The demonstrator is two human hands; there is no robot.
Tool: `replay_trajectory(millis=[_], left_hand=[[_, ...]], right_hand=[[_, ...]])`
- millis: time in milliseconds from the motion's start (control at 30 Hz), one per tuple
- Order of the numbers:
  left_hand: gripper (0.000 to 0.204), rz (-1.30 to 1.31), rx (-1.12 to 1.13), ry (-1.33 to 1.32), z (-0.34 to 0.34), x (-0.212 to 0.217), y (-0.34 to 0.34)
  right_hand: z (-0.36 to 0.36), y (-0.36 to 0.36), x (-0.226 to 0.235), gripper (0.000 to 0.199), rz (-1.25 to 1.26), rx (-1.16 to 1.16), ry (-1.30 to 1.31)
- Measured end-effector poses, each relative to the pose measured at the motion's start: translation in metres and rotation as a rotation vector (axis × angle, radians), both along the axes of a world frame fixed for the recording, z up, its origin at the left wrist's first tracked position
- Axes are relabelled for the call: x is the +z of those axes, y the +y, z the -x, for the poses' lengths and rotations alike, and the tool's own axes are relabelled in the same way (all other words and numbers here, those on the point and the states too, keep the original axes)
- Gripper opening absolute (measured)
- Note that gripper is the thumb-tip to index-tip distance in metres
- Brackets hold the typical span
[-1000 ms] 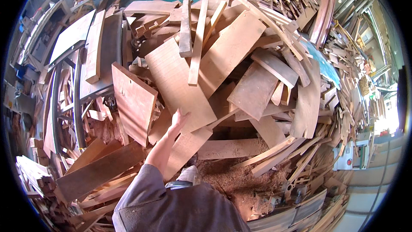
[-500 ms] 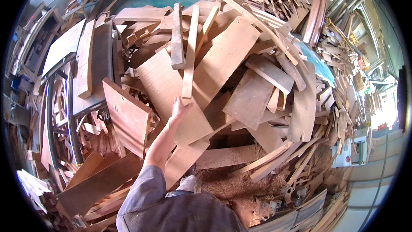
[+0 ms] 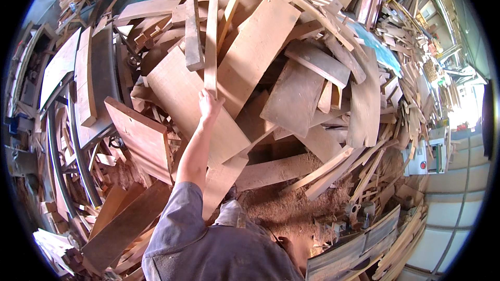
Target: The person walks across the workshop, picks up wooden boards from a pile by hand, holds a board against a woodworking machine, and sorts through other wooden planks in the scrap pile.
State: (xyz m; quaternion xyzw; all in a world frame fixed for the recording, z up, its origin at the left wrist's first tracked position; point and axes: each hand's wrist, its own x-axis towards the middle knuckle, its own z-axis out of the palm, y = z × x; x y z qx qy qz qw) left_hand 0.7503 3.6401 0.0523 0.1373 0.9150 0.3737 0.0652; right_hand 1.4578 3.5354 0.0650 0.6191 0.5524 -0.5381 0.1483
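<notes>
Over the wide board (image 3: 177, 93), near its right edge, the left hand (image 3: 210, 103) is closed around the lower end of one pale strip (image 3: 211, 36). That strip runs up and away past the wide board's upper end. Two more strips flank it: one grey strip (image 3: 192, 31), its lower end resting on the wide board, and one yellowish strip (image 3: 228, 21) to the right, beyond the wide board's edge. The right hand is out of the picture, so I cannot tell its state. One forearm (image 3: 192, 156) with one grey sleeve (image 3: 182, 213) reaches up from below the wide board.

Just right of the wide board lies one long board (image 3: 258, 47), slanting up. Farther right are two greyish pieces: one dull panel (image 3: 294, 96) and one thick plank (image 3: 317, 62) overlapping its top. Left of the wide board, one slab (image 3: 138, 138) stands tilted, with two dark rails (image 3: 79, 145) farther left. Below the wide board's lower corner sits one short board (image 3: 224, 182); below and to the right, two sticks (image 3: 323, 169) lie side by side above brown sawdust (image 3: 291, 205).
</notes>
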Motion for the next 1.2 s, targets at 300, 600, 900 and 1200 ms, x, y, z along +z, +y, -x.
replay_trajectory(millis=[300, 600, 900, 1200], left_hand=[[0.053, -0.144, 0.056, -0.293, 0.013, -0.004, -0.006], [0.024, -0.961, -0.226, -1.162, -0.140, 0.048, -0.075], [0.055, -1.100, -0.510, -1.723, -0.314, 0.059, -0.155], [0.070, -1.389, -0.182, -1.902, -0.381, 0.081, -0.136]], right_hand=[[-0.046, -0.019, -0.055, 0.048, 0.107, -0.313, 0.109], [-0.005, 0.002, -0.048, 0.040, -0.262, 0.359, -0.110], [0.073, 0.059, -0.015, 0.016, 0.174, -0.122, 0.579], [0.164, 0.090, 0.096, 0.036, 0.354, -0.244, 0.769]])
